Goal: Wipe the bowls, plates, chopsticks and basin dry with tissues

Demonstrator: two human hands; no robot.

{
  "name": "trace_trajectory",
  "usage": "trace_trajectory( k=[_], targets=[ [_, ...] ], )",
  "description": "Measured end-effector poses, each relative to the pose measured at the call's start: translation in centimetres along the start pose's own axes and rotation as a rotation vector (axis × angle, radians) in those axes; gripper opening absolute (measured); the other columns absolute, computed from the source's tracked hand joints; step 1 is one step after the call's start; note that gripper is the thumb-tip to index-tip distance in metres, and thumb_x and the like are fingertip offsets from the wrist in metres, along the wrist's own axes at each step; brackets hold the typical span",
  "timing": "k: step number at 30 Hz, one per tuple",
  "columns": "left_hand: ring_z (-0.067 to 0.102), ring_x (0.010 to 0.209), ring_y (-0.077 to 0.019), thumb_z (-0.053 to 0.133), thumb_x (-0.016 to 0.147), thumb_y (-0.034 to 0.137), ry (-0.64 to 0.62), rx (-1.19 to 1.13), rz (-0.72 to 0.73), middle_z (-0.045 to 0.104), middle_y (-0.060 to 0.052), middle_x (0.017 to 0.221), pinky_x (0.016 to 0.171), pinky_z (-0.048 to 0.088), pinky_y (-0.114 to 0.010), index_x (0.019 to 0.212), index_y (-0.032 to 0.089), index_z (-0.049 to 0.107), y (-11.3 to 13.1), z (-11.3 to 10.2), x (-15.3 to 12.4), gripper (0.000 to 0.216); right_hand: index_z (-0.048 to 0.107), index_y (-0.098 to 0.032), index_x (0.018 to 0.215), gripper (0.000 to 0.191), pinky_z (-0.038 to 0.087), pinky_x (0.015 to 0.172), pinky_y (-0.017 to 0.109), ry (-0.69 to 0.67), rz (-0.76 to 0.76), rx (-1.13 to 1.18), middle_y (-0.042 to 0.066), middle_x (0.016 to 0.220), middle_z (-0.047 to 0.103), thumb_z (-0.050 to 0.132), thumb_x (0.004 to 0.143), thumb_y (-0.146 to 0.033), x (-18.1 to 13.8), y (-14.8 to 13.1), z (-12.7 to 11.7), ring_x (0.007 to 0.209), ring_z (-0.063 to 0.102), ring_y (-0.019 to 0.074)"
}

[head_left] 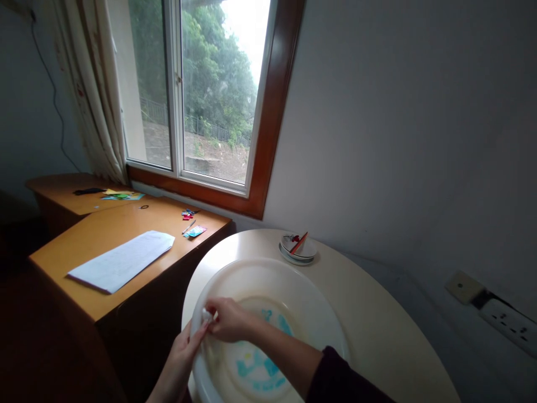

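A large white plastic basin (335,330) with a blue print on its bottom stands on the round table. My left hand (184,346) is closed on the basin's left rim, with its thumb reaching over to the inner side. Across the basin comes my right arm, and my right hand (226,320) is pinched on a small white wad (207,315) at the inside of that same rim. The wad looks like crumpled tissue or cloth; I cannot tell which. The fingertips of both hands are close together there.
On the round cream table (373,313), behind the basin, small stacked dishes (308,250) carry a red stick-like item (299,243). To the left, a wooden desk (121,224) bears a folded white sheet (123,261) and small colourful items. A power strip (509,324) is at the right wall.
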State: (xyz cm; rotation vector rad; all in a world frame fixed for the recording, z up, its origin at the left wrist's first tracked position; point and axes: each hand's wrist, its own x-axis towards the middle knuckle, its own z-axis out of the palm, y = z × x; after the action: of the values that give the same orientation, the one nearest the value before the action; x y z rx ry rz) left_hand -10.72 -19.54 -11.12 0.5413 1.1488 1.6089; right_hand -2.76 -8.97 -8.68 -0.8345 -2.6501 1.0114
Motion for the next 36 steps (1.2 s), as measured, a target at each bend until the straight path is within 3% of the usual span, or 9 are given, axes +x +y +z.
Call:
trace_trajectory(
  k=[5, 8, 10, 14, 16, 20, 28, 32, 36],
  targets=[
    [0.065, 0.086, -0.027, 0.069, 0.064, 0.031, 0.054, -0.108, -0.027, 0.069, -0.006, 0.098, 0.071, 0.052, -0.032, 0.125, 0.021, 0.048, -0.2, 0.5, -0.5, 0.066, 0.053, -0.019, 0.075, 0.02, 0.038, 0.056, 0.016, -0.809, -0.053, -0.005, -0.01, 0.061, 0.05, 0.066, 0.063, -0.011, -4.0, 0.2, -1.2, 0.058, 0.051, 0.008],
    [0.065, 0.078, -0.0263, 0.067, 0.062, 0.023, 0.025, -0.075, -0.049, 0.071, -0.004, 0.089, 0.064, 0.052, -0.03, 0.126, 0.022, 0.048, 0.0, 0.5, -0.6, 0.066, 0.055, -0.019, 0.076, 0.017, 0.039, 0.057, 0.016, -1.001, -0.048, -0.088, -0.01, 0.061, 0.051, 0.065, 0.066, -0.01, -5.1, 1.2, -0.9, 0.057, 0.052, 0.0071],
    [0.065, 0.071, -0.0253, 0.065, 0.059, 0.018, 0.013, -0.057, -0.067, 0.071, -0.004, 0.082, 0.059, 0.05, -0.029, 0.122, 0.018, 0.051, 0.3, 0.4, -0.5, 0.065, 0.058, -0.02, 0.079, 0.013, 0.039, 0.058, 0.017, -0.795, -0.129, -0.247, -0.007, 0.068, 0.055, 0.061, 0.071, -0.01, -5.2, 1.5, -0.7, 0.06, 0.052, 0.0081],
    [0.062, 0.061, -0.0224, 0.061, 0.052, 0.015, 0.004, -0.029, -0.116, 0.071, -0.003, 0.074, 0.052, 0.046, -0.027, 0.114, 0.016, 0.059, 1.5, 0.5, -0.7, 0.062, 0.061, -0.017, 0.079, 0.011, 0.04, 0.07, 0.029, -0.061, -0.386, -0.8, 0.005, 0.091, 0.056, 0.051, 0.08, -0.015, -3.7, 2.0, -1.8, 0.082, 0.051, 0.0181],
    [0.061, 0.059, -0.0219, 0.059, 0.05, 0.014, -0.009, -0.021, -0.159, 0.07, -0.003, 0.072, 0.05, 0.045, -0.026, 0.11, 0.016, 0.061, 2.3, 0.8, -0.9, 0.061, 0.06, -0.015, 0.076, 0.018, 0.038, 0.074, 0.034, 0.071, -0.515, -1.03, 0.009, 0.095, 0.055, 0.044, 0.084, -0.015, -2.5, 3.1, -3.1, 0.086, 0.048, 0.021],
    [0.06, 0.06, -0.0218, 0.051, 0.046, 0.01, -0.06, -0.04, -0.194, 0.07, -0.003, 0.072, 0.047, 0.042, -0.025, 0.112, 0.018, 0.061, 4.2, 1.2, -1.4, 0.068, 0.061, -0.012, 0.08, 0.024, 0.036, 0.08, 0.036, 0.094, -0.518, -1.266, 0.01, 0.096, 0.056, 0.038, 0.086, -0.01, -1.5, 6.5, -6.1, 0.087, 0.047, 0.0211],
    [0.043, 0.038, -0.011, 0.058, 0.042, 0.009, 0.039, 0.097, 0.038, 0.048, 0.006, 0.038, 0.038, 0.035, -0.019, 0.105, 0.017, 0.067, 7.6, 1.0, -1.2, 0.064, 0.062, -0.013, 0.082, 0.021, 0.032, 0.082, 0.036, 0.226, -0.047, -1.227, 0.01, 0.095, 0.057, 0.042, 0.08, -0.005, -7.9, 8.2, -10.5, 0.091, 0.047, 0.0223],
    [0.049, 0.041, -0.0143, 0.058, 0.041, 0.009, 0.022, 0.05, 0.049, 0.057, 0.004, 0.045, 0.039, 0.039, -0.022, 0.108, 0.018, 0.065, 7.9, 2.0, -1.5, 0.068, 0.065, -0.014, 0.084, 0.027, 0.032, 0.083, 0.037, 0.247, 0.207, -1.048, 0.012, 0.099, 0.058, 0.042, 0.075, -0.002, -10.9, 8.0, -8.9, 0.095, 0.049, 0.0235],
    [0.058, 0.054, -0.0211, 0.057, 0.04, 0.008, 0.019, 0.028, 0.065, 0.067, 0.0, 0.062, 0.042, 0.042, -0.023, 0.111, 0.02, 0.063, 7.5, 2.9, -1.9, 0.072, 0.067, -0.019, 0.088, 0.032, 0.037, 0.083, 0.035, 0.115, 0.334, -0.709, 0.009, 0.096, 0.061, 0.045, 0.072, -0.003, -12.7, 8.3, -3.5, 0.095, 0.053, 0.0228]
  ],
)
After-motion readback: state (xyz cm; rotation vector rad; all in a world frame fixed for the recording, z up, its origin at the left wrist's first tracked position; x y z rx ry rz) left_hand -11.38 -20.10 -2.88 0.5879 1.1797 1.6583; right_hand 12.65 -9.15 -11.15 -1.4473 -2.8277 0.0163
